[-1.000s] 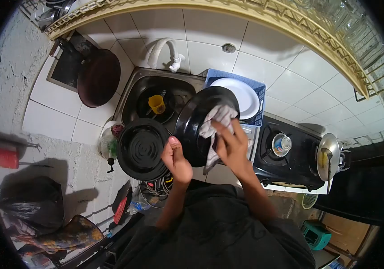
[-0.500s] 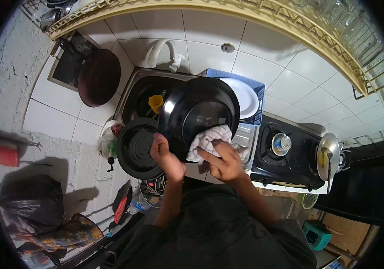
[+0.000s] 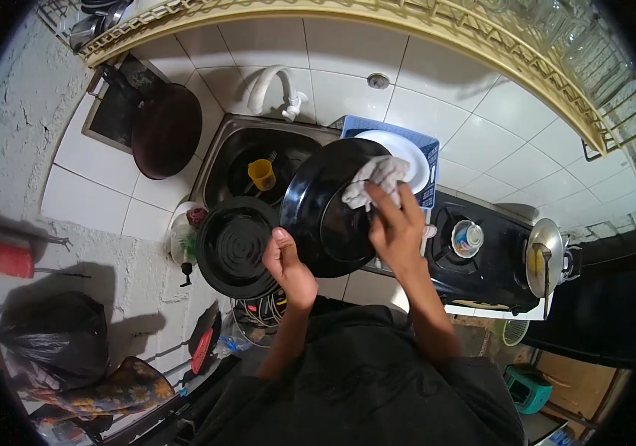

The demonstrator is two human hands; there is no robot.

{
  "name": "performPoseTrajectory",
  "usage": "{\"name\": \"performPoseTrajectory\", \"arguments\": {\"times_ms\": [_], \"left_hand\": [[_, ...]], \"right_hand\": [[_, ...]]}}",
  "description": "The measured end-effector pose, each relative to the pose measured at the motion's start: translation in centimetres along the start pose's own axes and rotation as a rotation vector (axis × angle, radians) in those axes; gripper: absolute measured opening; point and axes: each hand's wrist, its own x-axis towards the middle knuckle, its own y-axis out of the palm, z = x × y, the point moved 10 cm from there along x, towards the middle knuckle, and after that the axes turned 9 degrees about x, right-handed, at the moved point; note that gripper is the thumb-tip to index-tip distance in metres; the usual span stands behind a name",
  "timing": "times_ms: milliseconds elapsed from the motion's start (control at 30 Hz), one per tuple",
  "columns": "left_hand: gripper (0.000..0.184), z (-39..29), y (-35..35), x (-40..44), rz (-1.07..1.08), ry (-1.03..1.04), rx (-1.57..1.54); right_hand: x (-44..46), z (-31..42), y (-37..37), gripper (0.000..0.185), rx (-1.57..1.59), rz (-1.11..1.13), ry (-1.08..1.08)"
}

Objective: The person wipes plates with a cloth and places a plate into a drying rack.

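Observation:
A large, shiny black plate (image 3: pixel 310 204) is tilted in front of me, over the sink's right side. My left hand (image 3: pixel 292 271) grips its lower left edge, thumb on top. In my right hand (image 3: pixel 399 230) is a bunched white checked cloth (image 3: pixel 377 181), pressed against the plate's upper right part. Below the sink's left front corner, beside my left hand, is a round black lid-like piece (image 3: pixel 236 245) with concentric rings. Behind the held plate, white plates (image 3: pixel 407 160) stand in a blue dish rack (image 3: pixel 431 149).
The sink (image 3: pixel 217 160) holds a yellow cup (image 3: pixel 261 175) under a white faucet (image 3: pixel 281 85). A dark frying pan (image 3: pixel 167 130) hangs at the left. To the right is a black gas stove (image 3: pixel 444 275) with a can (image 3: pixel 468 238) and a pan (image 3: pixel 539 260). A yellow rack (image 3: pixel 377 26) arches overhead.
My right hand has slid the cloth up and to the right across the plate. The plate has shifted slightly right and tilted more, and my left hand has moved a little right and down.

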Motion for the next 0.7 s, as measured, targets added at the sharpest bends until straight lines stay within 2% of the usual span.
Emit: {"name": "performPoseTrajectory", "arguments": {"times_ms": [167, 300, 433, 533, 567, 700], "left_hand": [[0.045, -0.1, -0.5, 0.7, 0.001, 0.005, 0.020], [0.044, -0.6, -0.5, 1.0, 0.033, 0.073, 0.106], [0.044, -0.7, -0.2, 1.2, 0.050, 0.077, 0.133], [0.045, -0.9, 0.0, 1.4, 0.039, 0.112, 0.194], [0.046, -1.1, -0.1, 1.4, 0.034, 0.133, 0.225], [0.045, -2.5, 0.4, 1.4, 0.098, 0.221, 0.267]], "right_hand": [[-0.1, 4.0, 2.3, 0.051, 0.041, 0.141, -0.217], [0.8, 0.6, 1.1, 0.049, -0.008, 0.034, -0.074], [2.6, 1.9, 1.9, 0.050, 0.065, 0.169, -0.030], [3.0, 4.6, 2.8, 0.052, -0.012, 0.235, -0.241], [2.9, 4.6, 3.1, 0.050, 0.025, 0.264, -0.221], [3.4, -0.6, 2.3, 0.044, 0.123, 0.272, 0.128]]}}
